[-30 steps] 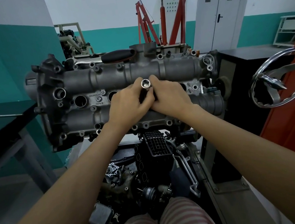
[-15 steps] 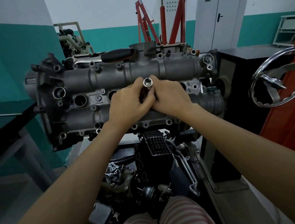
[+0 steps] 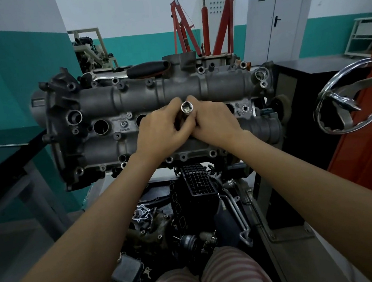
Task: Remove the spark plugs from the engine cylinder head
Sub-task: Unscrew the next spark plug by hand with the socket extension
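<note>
Bright steel shows between the two hands: the open end of a socket tube [image 3: 186, 108] stands up out of the cylinder head [image 3: 220, 85], facing the camera. The left hand [image 3: 161, 129] and the right hand [image 3: 215, 123] both curl their fingers round its shaft, thumbs meeting just below its mouth. Compared with a second ago, the tube's mouth sits a little higher against the casting and the fingers have shifted round it; I judge it is being turned by hand, so the plug below is likely loose in its thread and coming up. The plug itself is hidden, down in the hole under the hands.

To the left of the left hand two round plug holes [image 3: 101, 127] lie open and dark; whether plugs remain in them cannot be told. Part of another hole shows just right of the right hand.

Beyond the fingertips the cam cover ridge rises close, and a black-handled ratchet [image 3: 148, 68] rests on the far edge of the head. Straight up toward the camera the way is free for lifting the tube out. Well off to the right hangs a chrome handwheel [image 3: 351, 99], near the right forearm's swing.
</note>
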